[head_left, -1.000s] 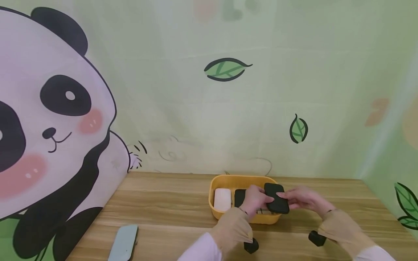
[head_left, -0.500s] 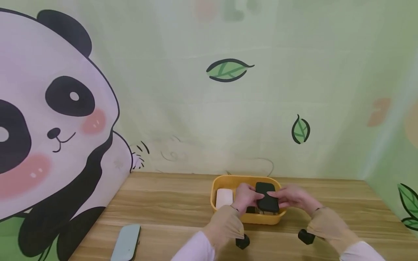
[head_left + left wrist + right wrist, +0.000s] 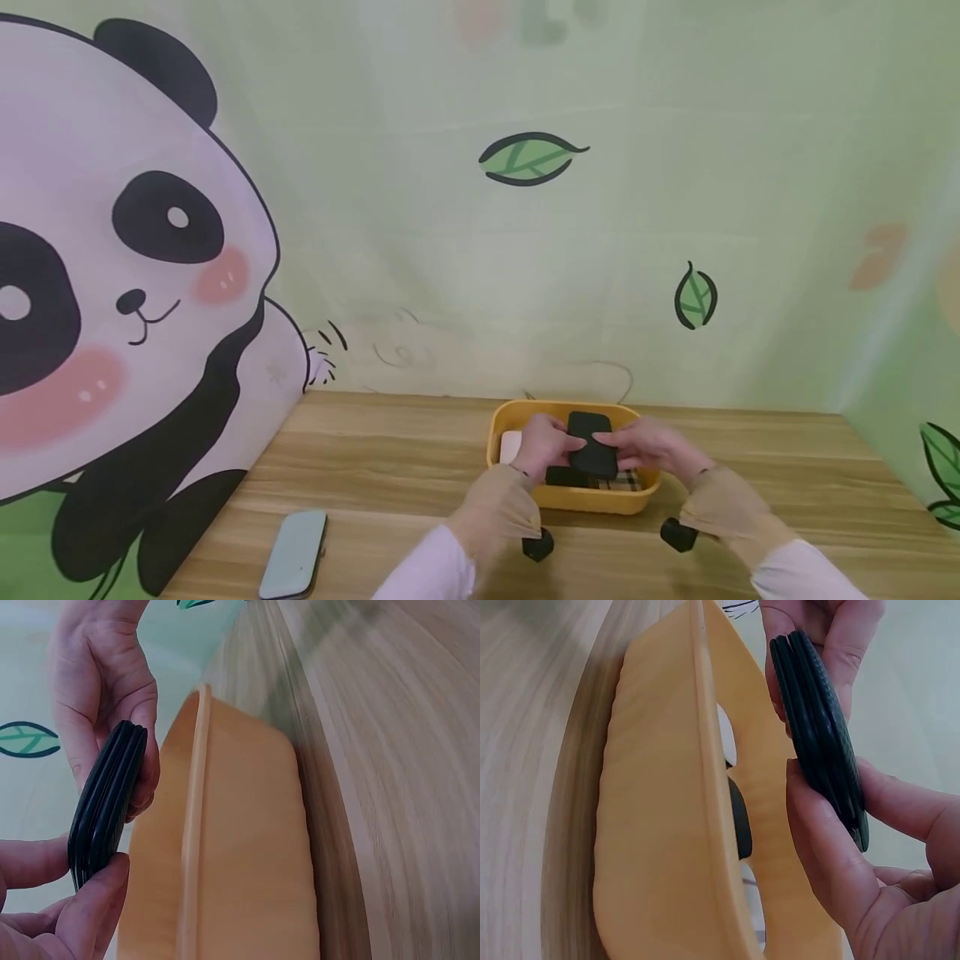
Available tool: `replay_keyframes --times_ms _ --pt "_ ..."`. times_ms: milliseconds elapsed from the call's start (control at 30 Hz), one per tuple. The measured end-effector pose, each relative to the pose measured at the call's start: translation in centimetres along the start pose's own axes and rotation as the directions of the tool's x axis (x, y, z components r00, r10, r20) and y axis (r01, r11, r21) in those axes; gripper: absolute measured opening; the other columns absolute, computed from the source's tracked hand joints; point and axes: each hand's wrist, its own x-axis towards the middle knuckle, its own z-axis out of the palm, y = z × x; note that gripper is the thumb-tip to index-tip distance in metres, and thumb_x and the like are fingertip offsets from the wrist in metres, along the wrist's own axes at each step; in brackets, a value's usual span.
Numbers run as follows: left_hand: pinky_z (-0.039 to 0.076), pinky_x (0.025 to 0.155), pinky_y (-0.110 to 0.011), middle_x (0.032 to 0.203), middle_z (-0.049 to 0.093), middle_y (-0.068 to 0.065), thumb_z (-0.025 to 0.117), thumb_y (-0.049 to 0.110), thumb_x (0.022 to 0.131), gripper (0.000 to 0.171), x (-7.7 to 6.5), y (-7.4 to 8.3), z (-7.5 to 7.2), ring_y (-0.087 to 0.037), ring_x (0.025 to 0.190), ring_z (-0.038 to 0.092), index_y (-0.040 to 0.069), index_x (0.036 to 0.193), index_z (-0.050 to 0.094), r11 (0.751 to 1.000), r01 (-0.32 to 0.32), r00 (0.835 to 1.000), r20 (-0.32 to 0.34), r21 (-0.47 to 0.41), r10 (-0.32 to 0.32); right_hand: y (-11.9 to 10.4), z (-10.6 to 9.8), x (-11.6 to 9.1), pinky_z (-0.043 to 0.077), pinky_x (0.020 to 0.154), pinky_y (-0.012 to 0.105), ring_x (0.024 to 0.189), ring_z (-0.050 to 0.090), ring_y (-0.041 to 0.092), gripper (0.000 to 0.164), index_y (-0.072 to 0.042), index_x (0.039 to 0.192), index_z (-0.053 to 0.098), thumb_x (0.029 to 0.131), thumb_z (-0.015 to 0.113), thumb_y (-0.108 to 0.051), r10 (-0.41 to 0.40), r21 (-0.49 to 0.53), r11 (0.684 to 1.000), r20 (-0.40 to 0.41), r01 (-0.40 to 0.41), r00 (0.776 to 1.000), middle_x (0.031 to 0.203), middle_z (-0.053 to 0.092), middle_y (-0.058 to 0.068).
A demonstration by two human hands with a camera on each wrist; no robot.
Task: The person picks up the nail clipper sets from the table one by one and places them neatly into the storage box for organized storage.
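A slim black wallet (image 3: 592,447) with rounded corners is held up over a yellow basket (image 3: 600,501). My left hand (image 3: 542,447) pinches its left edge between thumb and fingers, while my right hand (image 3: 660,443) pinches the right edge. Seen edge-on in the left wrist view, the wallet (image 3: 106,799) shows several stacked layers, pressed together. The right wrist view shows a finely textured face on the wallet (image 3: 821,735). Inside the basket lie a pale pink item (image 3: 510,445), a black item (image 3: 567,477) and a checked item (image 3: 627,481), each partly hidden.
On the wooden table (image 3: 405,467), a light blue flat case (image 3: 295,552) lies at the front left. A green backdrop with a printed panda (image 3: 150,275) and leaves rises behind the table. Black knobs (image 3: 537,544) hang below both wrists.
Both hands have carried the wallet leftward, from the basket's right end to above its middle. The checked item has come into clearer view, and the left hand now covers more of the pink one.
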Motion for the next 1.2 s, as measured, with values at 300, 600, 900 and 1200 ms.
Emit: replay_keyframes --times_ms 300,600,900,1200 --pt "0.052 0.062 -0.033 0.084 0.061 -0.016 0.068 -0.003 0.076 0.033 0.1 0.0 -1.3 -0.025 0.07 0.064 -0.016 0.103 0.055 1.0 -0.001 1.0 0.004 0.011 0.001 -0.6 1.2 0.7 0.051 0.068 0.034 0.077 0.064 0.027 0.038 0.016 0.104 0.056 0.086 0.064 -0.016 0.018 0.017 1.0 -0.043 -0.018 0.999 0.087 0.064 0.02" --pt "0.052 0.06 -0.034 0.085 0.061 -0.016 0.07 -0.001 0.075 0.034 0.0 -0.1 -2.4 -0.024 0.067 0.063 -0.015 0.103 0.056 0.998 -0.008 0.999 -0.032 0.067 0.01 -0.9 2.2 1.4 0.051 0.068 0.035 0.077 0.063 0.028 0.037 0.015 0.105 0.056 0.085 0.064 -0.015 0.024 0.027 0.999 -0.054 -0.022 0.998 0.088 0.064 0.021" --pt "0.052 0.06 -0.034 0.084 0.058 -0.016 0.068 -0.004 0.076 0.033 0.1 -0.5 -3.5 -0.026 0.07 0.062 -0.016 0.103 0.054 0.999 -0.001 0.999 -0.051 0.041 0.003 -1.0 3.2 1.9 0.05 0.07 0.036 0.078 0.063 0.025 0.036 0.017 0.109 0.052 0.086 0.062 -0.008 0.009 0.031 0.999 -0.046 -0.008 0.999 0.091 0.063 0.02" --pt "0.052 0.06 -0.034 0.084 0.057 -0.014 0.069 -0.003 0.076 0.03 0.5 -1.0 -3.9 -0.025 0.071 0.062 -0.015 0.101 0.056 0.998 0.026 0.997 -0.078 0.056 -0.022 -0.8 3.7 2.4 0.05 0.068 0.034 0.077 0.063 0.025 0.034 0.017 0.109 0.052 0.086 0.061 -0.007 0.001 0.047 0.999 -0.024 0.0 1.0 0.09 0.063 0.018"
